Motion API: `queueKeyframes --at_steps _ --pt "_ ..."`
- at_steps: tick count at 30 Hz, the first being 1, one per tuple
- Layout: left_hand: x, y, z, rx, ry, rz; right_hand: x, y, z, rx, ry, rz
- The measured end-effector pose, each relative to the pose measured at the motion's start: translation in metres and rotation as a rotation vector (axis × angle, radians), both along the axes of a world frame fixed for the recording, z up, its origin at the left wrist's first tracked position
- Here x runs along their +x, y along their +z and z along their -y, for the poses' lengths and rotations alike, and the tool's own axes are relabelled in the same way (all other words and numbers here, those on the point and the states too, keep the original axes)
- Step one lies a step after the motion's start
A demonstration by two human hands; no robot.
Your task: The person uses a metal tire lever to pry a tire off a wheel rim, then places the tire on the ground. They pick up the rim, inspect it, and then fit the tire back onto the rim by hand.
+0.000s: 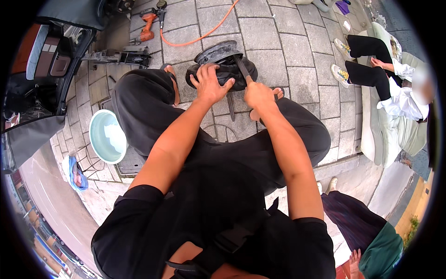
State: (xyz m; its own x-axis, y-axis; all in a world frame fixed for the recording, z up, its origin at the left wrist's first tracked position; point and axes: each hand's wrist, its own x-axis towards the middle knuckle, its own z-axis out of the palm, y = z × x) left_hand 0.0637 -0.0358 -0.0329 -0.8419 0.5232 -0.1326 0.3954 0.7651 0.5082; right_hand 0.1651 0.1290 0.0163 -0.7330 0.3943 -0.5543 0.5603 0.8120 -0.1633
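Note:
In front of me a grey metal wheel rim (pixel 216 48) rests with crumpled black rubber (pixel 195 79) around its lower part. My left hand (pixel 209 85) lies on the rubber, fingers spread and thumb out to the right. My right hand (pixel 258 97) is closed around a dark flat bar (pixel 243 69), whose upper end reaches the rim. A second metal bar (pixel 231 108) points down from under the rubber, between my bare feet.
Orange drill (pixel 147 24) and hose (pixel 186 43), metal tool (pixel 121 58), vehicle (pixel 42 56) upper left. Pale basin (pixel 96 137), blue bag (pixel 76 174) on the left. Seated person (pixel 367 69) on a pale padded seat (pixel 371 139) at right; another person (pixel 357 218) lower right.

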Motion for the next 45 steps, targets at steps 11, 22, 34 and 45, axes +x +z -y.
queueKeyframes --at_steps 11,22,34,45 --pt "-0.044 -0.016 0.0 -0.006 0.009 -0.217 -0.006 0.062 0.07 -0.046 0.057 0.055" --pt "-0.052 -0.053 0.004 -0.074 -0.028 -0.372 -0.011 0.093 0.064 0.021 0.237 0.16" --pt "-0.098 -0.05 -0.001 -0.026 0.057 -0.249 0.058 0.14 0.079 -0.192 -0.419 -0.065" --pt "-0.083 -0.025 0.031 -0.181 0.116 -0.11 0.037 -0.1 0.03 0.017 -0.55 0.038"
